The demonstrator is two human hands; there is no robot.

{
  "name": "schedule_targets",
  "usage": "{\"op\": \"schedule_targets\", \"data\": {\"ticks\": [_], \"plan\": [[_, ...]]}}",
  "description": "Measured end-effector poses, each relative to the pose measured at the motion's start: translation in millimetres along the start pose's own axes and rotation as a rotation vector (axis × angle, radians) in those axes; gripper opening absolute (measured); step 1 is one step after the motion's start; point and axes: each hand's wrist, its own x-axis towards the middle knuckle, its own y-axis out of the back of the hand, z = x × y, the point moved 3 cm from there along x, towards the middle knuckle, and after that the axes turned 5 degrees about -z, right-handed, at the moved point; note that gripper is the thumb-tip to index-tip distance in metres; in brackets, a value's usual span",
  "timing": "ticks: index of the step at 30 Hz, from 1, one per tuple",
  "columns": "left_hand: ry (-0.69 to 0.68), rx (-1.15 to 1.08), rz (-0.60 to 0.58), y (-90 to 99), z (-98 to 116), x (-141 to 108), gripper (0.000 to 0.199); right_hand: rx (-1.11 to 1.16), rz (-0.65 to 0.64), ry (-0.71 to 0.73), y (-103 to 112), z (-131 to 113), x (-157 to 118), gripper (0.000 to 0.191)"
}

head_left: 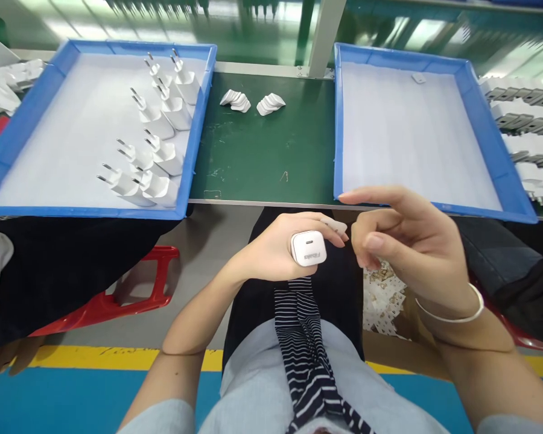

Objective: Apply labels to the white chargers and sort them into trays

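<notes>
My left hand (274, 248) is closed round a white wall charger (308, 256), held above my lap. The charger's end face, with a small port slot and grey lettering, points up at me. At the fingertips of the same hand shows a small thin white piece (335, 226). Just to its right hovers my right hand (402, 241), index finger stretched out and thumb apart, the other fingers bent. I see nothing held in it. Two small stacks of white pieces, a left stack (236, 100) and a right stack (270, 104), lie on the green table.
A blue tray (117, 212) on the left holds several upright white chargers (165, 157) with two-pin plugs. In the right blue tray (338, 120) lies one small white piece (419, 78). Rows of white chargers (525, 114) stand farther right. Below, a box contains white scraps (382, 301).
</notes>
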Motion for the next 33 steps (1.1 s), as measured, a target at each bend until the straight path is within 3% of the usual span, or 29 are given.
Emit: {"op": "schedule_targets", "data": {"ticks": [6, 11, 19, 23, 26, 28, 29, 31, 33], "plan": [[-0.042, 0.087, 0.053, 0.6, 0.4, -0.7, 0.037, -0.213, 0.032, 0.192, -3.4, 0.6, -9.3, 0.045], [-0.014, 0.058, 0.03, -1.7, 4.3, 2.0, 0.01, -0.561, -0.04, 0.396, -10.5, 9.6, -6.6, 0.051], [0.022, 0.117, 0.067, -2.3, 6.0, 1.8, 0.019, -0.795, 0.004, 0.698, -20.3, 18.3, -1.1, 0.044], [0.104, 0.175, 0.089, 2.6, 16.5, -0.8, 0.023, -0.859, 0.015, 0.739, -19.4, 23.2, 1.6, 0.05], [0.202, 0.395, 0.123, 35.3, 45.6, -6.1, 0.037, -0.7, 0.123, 0.703, -10.4, 31.6, 1.3, 0.061], [0.352, 0.635, 0.224, 78.1, 70.2, -11.9, 0.053, -0.539, 0.296, 0.696, -2.5, 39.6, -1.1, 0.067], [0.455, 0.744, 0.278, 103.8, 81.3, -14.9, 0.057, -0.469, 0.375, 0.693, 0.1, 44.4, -2.7, 0.068], [0.714, 0.91, 0.324, 156.6, 96.2, -19.7, 0.043, -0.378, 0.468, 0.672, 0.8, 54.4, -5.6, 0.068], [1.117, 1.192, 0.333, 205.1, 100.6, -24.6, 0.048, -0.341, 0.481, 0.609, -3.5, 63.8, -8.1, 0.069]]}}
